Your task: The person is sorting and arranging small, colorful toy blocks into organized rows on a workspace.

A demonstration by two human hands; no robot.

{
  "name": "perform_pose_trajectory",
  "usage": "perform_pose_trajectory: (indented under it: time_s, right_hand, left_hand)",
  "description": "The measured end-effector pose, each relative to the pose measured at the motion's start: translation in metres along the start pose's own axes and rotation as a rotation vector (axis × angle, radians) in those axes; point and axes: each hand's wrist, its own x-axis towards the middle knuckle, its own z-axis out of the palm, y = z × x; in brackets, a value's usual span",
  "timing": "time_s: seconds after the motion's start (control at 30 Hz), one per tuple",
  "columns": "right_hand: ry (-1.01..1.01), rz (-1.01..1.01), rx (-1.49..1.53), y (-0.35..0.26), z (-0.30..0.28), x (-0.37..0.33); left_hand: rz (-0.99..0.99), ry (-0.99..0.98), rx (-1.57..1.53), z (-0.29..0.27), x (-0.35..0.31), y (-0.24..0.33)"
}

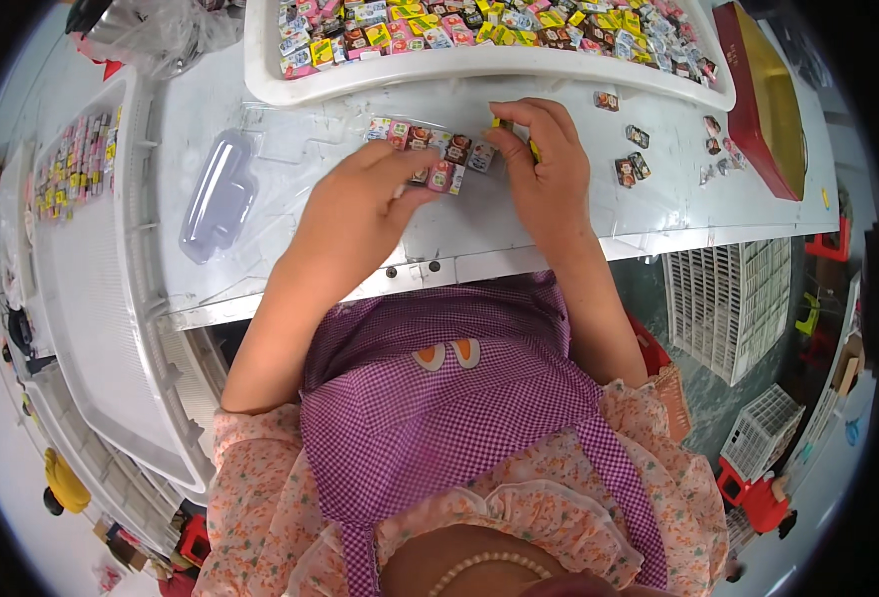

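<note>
A short double row of tiny printed boxes (456, 149), in brown, pink and white, lies on the table in front of me. My left hand (355, 214) is closed on the near left part of this row, thumb and fingers against a pink box (440, 177). Just right of the row, my right hand (551, 169) pinches a tiny yellow box (536, 150), mostly covered by the fingers. A clear plastic shell (219, 194) with a stepped outline lies left of my left hand. Another clear plastic piece (295, 139) lies beside the row, partly behind my left hand.
Beyond my hands stands a white tray (499, 75) heaped with tiny coloured boxes. Several loose ones, such as a brown box (607, 100), lie to the right, before a red and gold box (763, 109). A white tray (101, 298) with packed bundles stands left; white crates (728, 298) are below right.
</note>
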Motion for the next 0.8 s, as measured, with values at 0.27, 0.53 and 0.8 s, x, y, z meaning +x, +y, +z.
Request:
perform_pose_trajectory:
  time_s: [0.27,0.53,0.8]
  right_hand:
    - [-0.009,0.015,-0.005,0.001,0.0,0.0]
    - [-0.004,0.001,0.021,-0.001,0.0,0.001]
    - [0.016,-0.006,-0.021,0.001,0.001,0.001]
  left_hand:
    - [0.059,0.058,0.068,0.018,0.004,0.012]
    - [-0.094,0.136,-0.157,0.013,0.011,0.002]
    - [-0.392,0.135,-0.398,-0.018,-0.001,-0.021]
